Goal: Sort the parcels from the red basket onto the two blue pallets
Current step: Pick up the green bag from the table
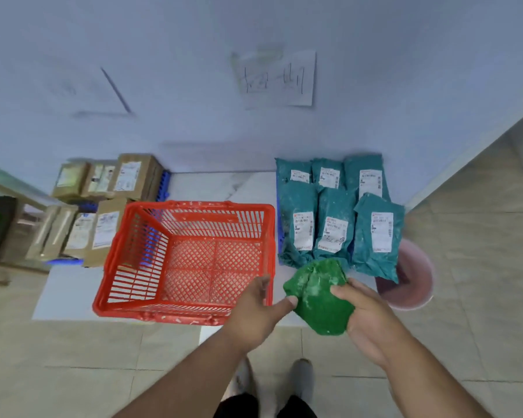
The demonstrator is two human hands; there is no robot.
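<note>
- The right hand is gripping a bright green soft parcel, fingers curled round its right edge, thumb lying on top. The parcel is hanging in the air just in front of the right pallet's near edge, prob. because it's the last one going to that side.
- The left hand is sitting w/ fingers relaxed and apart, thumb tip touching the parcel's left edge. It's steadying rather than gripping, by the look of it, since a limp bag is sagging w/o a second contact.
- The red basket is standing between the two pallets, so either side is in easy reach. It's rigid plastic lattice, open-topped, scuffed w/ white flecks, and showing nothing but its mesh floor.
- Teal poly bags are lying flat in two rows on the right blue pallet, labels up, edges overlapping. The film is crinkled and dusty, contents looking soft. Only a strip of pallet is showing.
- Brown cardboard boxes are sitting on the left blue pallet, labels up; stiff, square-cornered, taped. So the sorting is seemingly going by packaging: boxes left, bags right.
- A pink bucket is standing on the tiled floor by the bags' near corner; its contents are too blurred to tell.
- A sheet of paper w/ handwriting is hanging on the wall, illegible here.
</note>
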